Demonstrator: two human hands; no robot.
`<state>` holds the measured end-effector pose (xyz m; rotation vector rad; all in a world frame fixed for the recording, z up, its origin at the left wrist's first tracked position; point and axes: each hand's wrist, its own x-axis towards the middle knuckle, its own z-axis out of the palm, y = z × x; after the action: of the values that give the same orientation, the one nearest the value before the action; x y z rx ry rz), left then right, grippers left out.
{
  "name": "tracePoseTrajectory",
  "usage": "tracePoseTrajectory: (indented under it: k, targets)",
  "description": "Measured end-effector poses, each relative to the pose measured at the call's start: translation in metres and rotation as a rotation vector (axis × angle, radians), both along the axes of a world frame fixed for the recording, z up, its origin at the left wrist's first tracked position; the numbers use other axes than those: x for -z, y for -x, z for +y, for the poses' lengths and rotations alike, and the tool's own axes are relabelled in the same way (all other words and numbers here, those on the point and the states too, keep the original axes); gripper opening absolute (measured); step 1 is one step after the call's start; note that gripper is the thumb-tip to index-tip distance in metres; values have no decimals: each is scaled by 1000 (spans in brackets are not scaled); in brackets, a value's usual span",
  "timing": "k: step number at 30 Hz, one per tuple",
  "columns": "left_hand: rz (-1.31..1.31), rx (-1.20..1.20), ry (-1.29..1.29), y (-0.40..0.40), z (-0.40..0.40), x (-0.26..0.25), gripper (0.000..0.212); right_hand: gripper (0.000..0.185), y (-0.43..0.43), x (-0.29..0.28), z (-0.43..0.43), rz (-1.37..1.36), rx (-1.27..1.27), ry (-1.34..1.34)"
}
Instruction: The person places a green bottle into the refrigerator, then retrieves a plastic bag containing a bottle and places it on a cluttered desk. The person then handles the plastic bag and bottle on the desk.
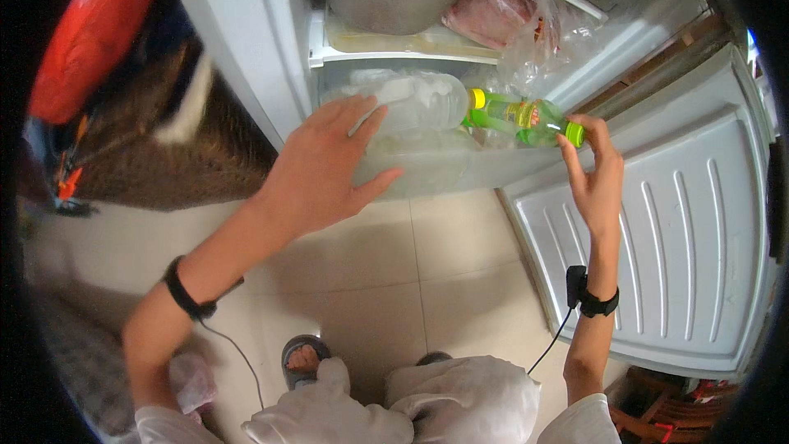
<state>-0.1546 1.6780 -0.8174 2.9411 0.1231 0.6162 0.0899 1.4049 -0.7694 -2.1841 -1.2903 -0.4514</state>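
Observation:
My right hand (595, 166) grips a green plastic bottle (530, 118) near its green cap, thumb on one side and fingers on the other. The bottle lies on its side in a translucent freezer drawer (431, 166). Left of it lies a large clear plastic bottle (425, 102), frosty white, with a yellow cap (476, 98) facing the green bottle. My left hand (327, 166) is spread over the near left end of the clear bottle, fingers apart. Whether its fingertips touch that bottle I cannot tell.
Above, a freezer compartment holds a frosted container (388, 3) and bagged pinkish food (493, 12). The ribbed freezer door (666, 246) stands swung out at right. Wrist bands on both arms trail cables. Tiled floor (363, 259) lies below; a red object (92, 31) is at far left.

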Motion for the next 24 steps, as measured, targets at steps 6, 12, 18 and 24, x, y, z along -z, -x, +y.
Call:
tracePoseTrajectory:
  k: [6, 12, 18, 24]
  targets:
    - [-49, 8, 52, 0, 0, 4, 68, 26, 22, 23, -7, 15, 186, -284]
    - [-20, -3, 7, -4, -2, 3, 69, 21, -22, 40, -8, 310, 40, -241]
    - [-27, -15, 20, -1, -1, 5, 68, 19, -9, 45, -8, 393, 18, -340]
    - [-20, -31, -9, -6, -2, 5, 70, 23, -28, 44, -2, 406, 55, -161]
